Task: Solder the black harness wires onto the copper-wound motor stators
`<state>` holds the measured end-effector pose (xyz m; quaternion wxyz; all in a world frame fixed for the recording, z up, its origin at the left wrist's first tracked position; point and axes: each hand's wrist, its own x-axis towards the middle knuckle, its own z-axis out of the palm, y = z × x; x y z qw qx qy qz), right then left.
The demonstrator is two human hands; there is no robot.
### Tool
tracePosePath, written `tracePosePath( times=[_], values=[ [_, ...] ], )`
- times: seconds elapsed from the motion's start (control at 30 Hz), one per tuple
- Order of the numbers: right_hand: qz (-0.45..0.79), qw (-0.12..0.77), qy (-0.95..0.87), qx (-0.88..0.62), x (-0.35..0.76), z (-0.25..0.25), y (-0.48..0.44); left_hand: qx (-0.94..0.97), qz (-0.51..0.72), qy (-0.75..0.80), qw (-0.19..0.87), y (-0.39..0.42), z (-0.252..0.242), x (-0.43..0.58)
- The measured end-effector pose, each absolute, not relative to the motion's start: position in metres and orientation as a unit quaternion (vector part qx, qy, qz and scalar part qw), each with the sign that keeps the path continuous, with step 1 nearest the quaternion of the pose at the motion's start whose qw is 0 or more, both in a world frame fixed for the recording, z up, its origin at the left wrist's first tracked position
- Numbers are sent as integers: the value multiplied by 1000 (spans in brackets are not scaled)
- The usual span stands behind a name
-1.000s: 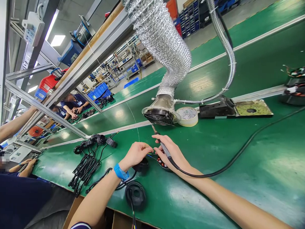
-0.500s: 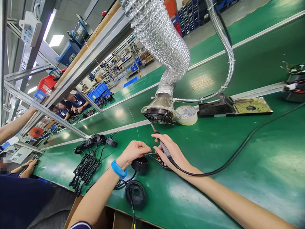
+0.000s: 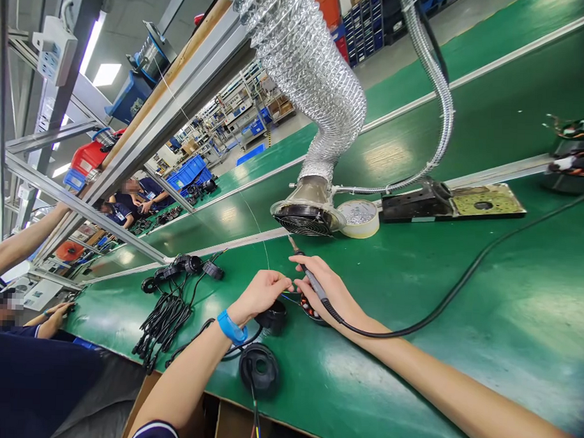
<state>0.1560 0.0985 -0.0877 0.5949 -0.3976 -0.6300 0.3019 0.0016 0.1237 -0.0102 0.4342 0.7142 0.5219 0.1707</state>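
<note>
My right hand [image 3: 325, 287] is wrapped round a soldering iron [image 3: 317, 287], its tip pointing up and away below the fume hood. Its thumb and a fingertip also come close to the wire ends. My left hand [image 3: 263, 294] is pinched, with a thin strand of solder wire [image 3: 266, 253] running down into it from above. Fine coloured wires [image 3: 292, 299] stretch between the hands toward a copper-wound motor stator [image 3: 310, 309], partly hidden under my right hand. A round black housing [image 3: 273, 317] sits below my left hand. Nearer me lies a black ring-shaped cover [image 3: 259, 370] with a cable.
A fume hood [image 3: 304, 216] on a silver duct hangs ahead. Beside it stand a tape roll [image 3: 358, 218] and a soldering iron stand [image 3: 414, 201]. Black cables [image 3: 166, 323] lie bundled at left. Stacked stators [image 3: 574, 155] are far right. Co-workers [image 3: 53, 319] are at left.
My left hand has moved slightly right, closer to my right hand's fingertips. The solder strand has shifted with it. My right hand and the soldering iron stay nearly still.
</note>
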Motion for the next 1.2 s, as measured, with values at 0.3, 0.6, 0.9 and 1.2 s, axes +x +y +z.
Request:
tracePosePath(
  times=[0.3,0.6,0.9,1.2],
  values=[
    [373,602,-595,-380,150,-93,98,639,136,559,510,122,3,-6],
    [364,606,-596,-381,145,-103,101,694,166,537,450,116,-3,-1],
    [247,610,-635,-404,153,-92,98,688,155,541,458,121,-3,0],
    [-10,572,-685,-450,193,-40,46,703,190,566,386,174,2,-27]
  ],
)
